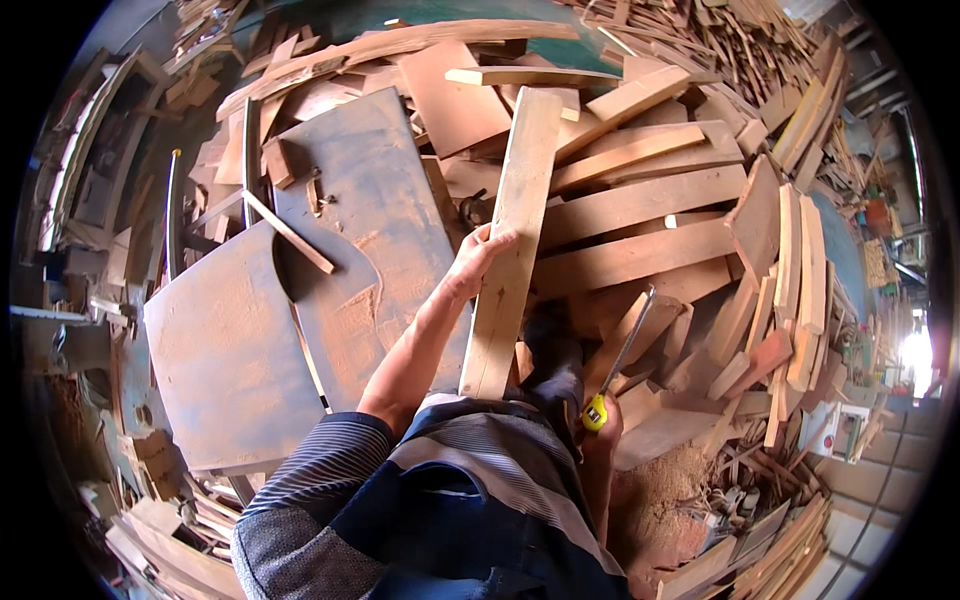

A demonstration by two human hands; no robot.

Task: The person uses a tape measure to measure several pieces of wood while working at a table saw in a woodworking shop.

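Note:
My left hand (476,262) is closed around the edge of a long pale wooden plank (522,165), with the thumb lying on its face. The plank's near end rests close against my body and its far end points away over the wood pile. Low on the right, my right hand (604,440) grips a yellow tape measure (595,412). A length of its metal blade sticks out, pointing up and away, apart from the plank. Part of the right hand is hidden behind the tape case.
To the left stands a metal-topped work table (360,160) dusted with sawdust, with a thin wood strip (288,232) and a small wooden block (279,162) on it. Stacked boards (640,205) fill the far and right sides. Sawdust (655,500) is heaped at the lower right.

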